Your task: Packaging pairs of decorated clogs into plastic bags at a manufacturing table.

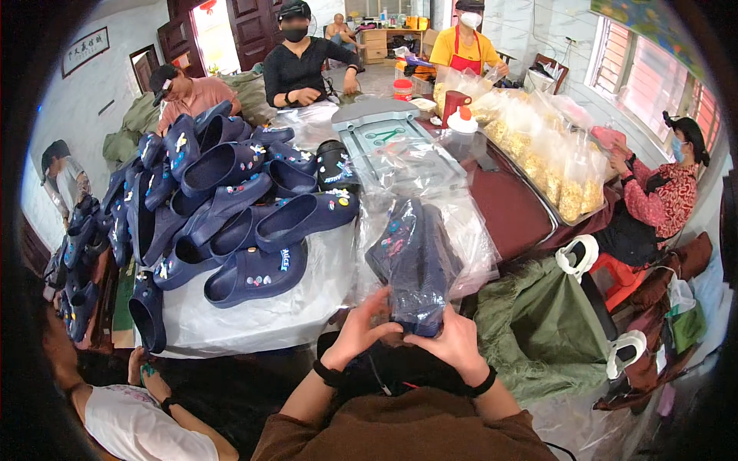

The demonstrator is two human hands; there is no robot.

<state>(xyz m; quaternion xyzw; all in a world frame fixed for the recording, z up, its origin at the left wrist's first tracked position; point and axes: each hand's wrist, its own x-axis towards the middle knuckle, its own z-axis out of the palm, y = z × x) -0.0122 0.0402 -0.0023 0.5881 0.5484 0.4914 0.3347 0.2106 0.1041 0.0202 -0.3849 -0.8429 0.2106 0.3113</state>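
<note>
A pair of navy blue clogs (419,265) with small coloured charms lies at the table's front edge, glossy under clear plastic. My left hand (361,329) grips the near end from the left, thumb pointing inward. On the right side, my right hand (452,344) curls around the same end, its thumb across the front. Some fingers of both hands are hidden by the clogs. Clear plastic bags (469,223) lie spread beneath and around the pair. Left of my hands rises a large heap of navy clogs (223,165), many with charms.
A grey plastic board (396,146) stands beyond the bags. Bags of small yellow pieces (569,173) fill a tray at the right. An open green woven sack (550,323) sits by my right side. Several co-workers surround the table, one in a white shirt (146,419) close at my left.
</note>
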